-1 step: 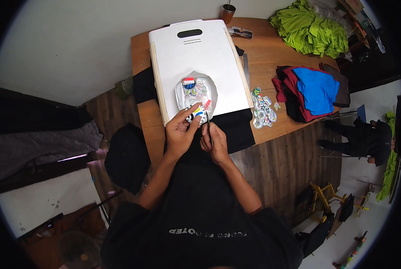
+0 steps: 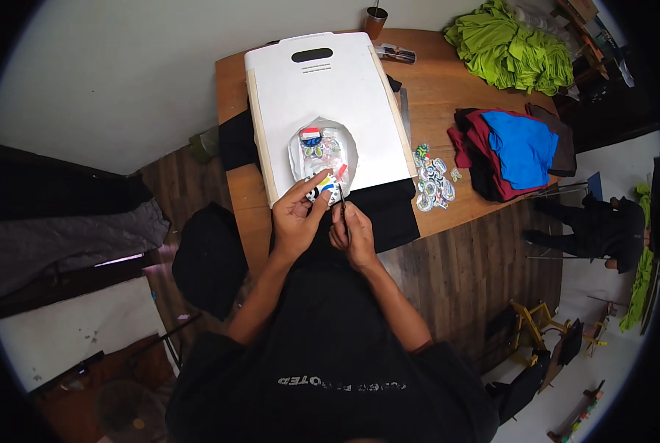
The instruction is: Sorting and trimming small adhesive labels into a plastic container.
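My left hand (image 2: pixel 294 220) pinches a small white printed sticker (image 2: pixel 322 190) with black, yellow and blue shapes, thumb on top. Against the sticker's right edge points a slim dark pointed tool (image 2: pixel 343 201), closed in the fingers of my right hand (image 2: pixel 355 235). Whether it is scissors or a blade cannot be made out. Just beyond both hands lies a round white bag or bowl (image 2: pixel 352 142) with thin crinkled walls. Inside it are colourful printed pieces and a red-and-white item (image 2: pixel 311 134).
Under the bowl is a white board (image 2: pixel 322 96) with a handle slot. Cut stickers (image 2: pixel 434 184) lie on the wooden table (image 2: pixel 426 88) to the right, near folded shirts (image 2: pixel 522 151) and a lime-green cloth heap (image 2: pixel 507 48). A cup (image 2: pixel 375 22) stands behind. Another person (image 2: pixel 603 232) is far right.
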`<state>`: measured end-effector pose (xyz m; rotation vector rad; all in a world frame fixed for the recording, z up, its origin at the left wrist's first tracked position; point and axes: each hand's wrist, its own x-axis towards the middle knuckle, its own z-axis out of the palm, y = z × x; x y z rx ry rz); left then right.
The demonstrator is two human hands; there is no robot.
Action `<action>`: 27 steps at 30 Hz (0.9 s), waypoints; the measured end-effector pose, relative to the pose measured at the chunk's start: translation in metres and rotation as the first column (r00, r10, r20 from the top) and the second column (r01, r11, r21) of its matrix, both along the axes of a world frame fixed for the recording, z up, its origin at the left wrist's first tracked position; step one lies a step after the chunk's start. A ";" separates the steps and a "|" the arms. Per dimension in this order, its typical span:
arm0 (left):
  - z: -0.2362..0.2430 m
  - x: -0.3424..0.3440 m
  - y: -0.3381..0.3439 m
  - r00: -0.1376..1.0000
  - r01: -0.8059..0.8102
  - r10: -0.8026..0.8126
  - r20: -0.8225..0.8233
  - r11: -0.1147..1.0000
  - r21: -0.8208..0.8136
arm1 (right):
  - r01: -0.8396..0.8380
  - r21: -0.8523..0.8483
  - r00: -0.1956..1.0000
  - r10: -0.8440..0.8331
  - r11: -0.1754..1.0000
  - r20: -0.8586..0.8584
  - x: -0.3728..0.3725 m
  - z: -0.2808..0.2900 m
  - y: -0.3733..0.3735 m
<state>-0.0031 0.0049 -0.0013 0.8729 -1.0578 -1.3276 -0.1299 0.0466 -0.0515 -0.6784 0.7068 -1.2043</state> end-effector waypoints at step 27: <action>0.002 0.002 -0.003 0.999 0.045 -0.045 -0.025 0.999 0.010 | 0.014 -0.020 1.000 -0.014 1.000 0.001 0.001 0.004 -0.004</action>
